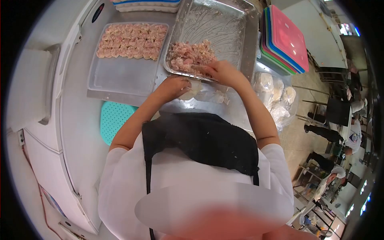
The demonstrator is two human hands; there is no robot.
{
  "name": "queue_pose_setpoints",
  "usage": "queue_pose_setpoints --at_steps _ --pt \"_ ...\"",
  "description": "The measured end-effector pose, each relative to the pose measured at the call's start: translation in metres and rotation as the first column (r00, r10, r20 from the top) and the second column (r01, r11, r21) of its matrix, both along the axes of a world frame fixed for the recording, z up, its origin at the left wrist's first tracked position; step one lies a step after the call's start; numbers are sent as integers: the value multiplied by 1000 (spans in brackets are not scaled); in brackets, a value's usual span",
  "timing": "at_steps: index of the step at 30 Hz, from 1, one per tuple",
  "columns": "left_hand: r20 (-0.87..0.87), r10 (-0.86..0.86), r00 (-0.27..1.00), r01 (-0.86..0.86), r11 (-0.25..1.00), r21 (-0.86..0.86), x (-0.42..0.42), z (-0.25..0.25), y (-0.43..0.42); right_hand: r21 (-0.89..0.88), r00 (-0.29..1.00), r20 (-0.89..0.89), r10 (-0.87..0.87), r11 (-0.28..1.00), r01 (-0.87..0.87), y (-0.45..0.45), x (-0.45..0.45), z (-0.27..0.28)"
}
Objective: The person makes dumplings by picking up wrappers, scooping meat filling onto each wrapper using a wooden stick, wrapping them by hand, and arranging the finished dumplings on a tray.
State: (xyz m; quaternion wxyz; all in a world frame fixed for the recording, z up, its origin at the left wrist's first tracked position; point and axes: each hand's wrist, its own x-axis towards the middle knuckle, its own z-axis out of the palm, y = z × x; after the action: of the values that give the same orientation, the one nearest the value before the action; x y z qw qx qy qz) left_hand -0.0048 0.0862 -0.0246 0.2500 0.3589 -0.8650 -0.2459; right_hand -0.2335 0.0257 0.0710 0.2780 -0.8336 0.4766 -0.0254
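My right hand (224, 73) reaches over the near rim of a deep metal tray (224, 28), its fingers closed on a thin tool whose end is in the minced meat (191, 54). The meat is heaped at the tray's near left corner. Just below that rim, my left hand (174, 87) is curled round a pale, thin wrapper (191, 91); its fingertips are partly hidden. On the left, a translucent tray (120, 78) holds rows of filled dumplings (132, 40). Scraps of wrapper (221, 97) lie on the metal table to the right of my left hand.
Colored boards or lids (286, 36) are stacked at the right. Bagged round pale items (272, 90) sit below them. A turquoise perforated basket (116, 120) stands low at the left. White-and-blue containers (146, 5) are at the back. People (354, 134) work far off at the right.
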Motion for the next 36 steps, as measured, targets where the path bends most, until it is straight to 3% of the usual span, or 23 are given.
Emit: queue_pose_setpoints --at_steps 4,6,7,10,12,14,15,18,21,25,27,28,30,31,33,34,36 --pt "-104 27 994 -20 997 71 3 19 3 -160 893 -449 34 980 -118 -3 19 24" --pt "-161 64 985 -49 995 92 1 28 7 -197 955 -295 29 976 -90 11 24 2" --pt "-234 135 963 -88 976 201 -2 36 9 -215 976 -216 28 974 -75 15 24 -5" --pt "-385 348 855 -136 866 481 -5 46 13 89 974 226 23 995 -44 6 0 -10" --pt "-440 456 774 -132 795 592 -2 40 6 161 959 267 -90 986 47 6 -12 -14" --pt "-549 741 388 187 520 834 -4 45 3 226 924 317 -215 963 146 9 -20 -14" --pt "-481 858 181 394 384 835 -6 53 2 254 895 347 -282 947 200 14 -20 1" --pt "-615 711 341 358 507 784 -8 70 4 321 799 418 -432 893 315 18 -29 10" --pt "-579 788 207 439 454 775 -13 76 0 390 678 528 -512 855 342 22 -34 7" --pt "-653 758 -11 469 580 666 -24 74 -14 394 570 648 -505 863 317 34 -26 22" --pt "-622 775 -114 519 580 628 -30 81 -20 56 657 710 -253 951 305 33 -18 2" --pt "-613 776 -150 557 578 596 -33 94 -22 -119 699 705 -121 951 285 32 -14 -3" --pt "-589 779 -212 629 571 528 -36 118 -26 -207 837 538 -97 948 243 36 -13 -4" --pt "-649 723 -237 698 591 404 -30 95 -32 -246 892 443 -86 945 213 37 -14 -2" --pt "-741 593 -314 797 589 134 -13 30 -51 -317 995 36 -98 943 104 38 -21 23" --pt "-648 703 -292 712 612 344 -18 44 -48 -330 979 -173 -106 943 43 42 -22 35" --pt "-402 862 -310 476 507 719 -32 71 -40 -397 989 -118 -86 917 33 55 -19 46"
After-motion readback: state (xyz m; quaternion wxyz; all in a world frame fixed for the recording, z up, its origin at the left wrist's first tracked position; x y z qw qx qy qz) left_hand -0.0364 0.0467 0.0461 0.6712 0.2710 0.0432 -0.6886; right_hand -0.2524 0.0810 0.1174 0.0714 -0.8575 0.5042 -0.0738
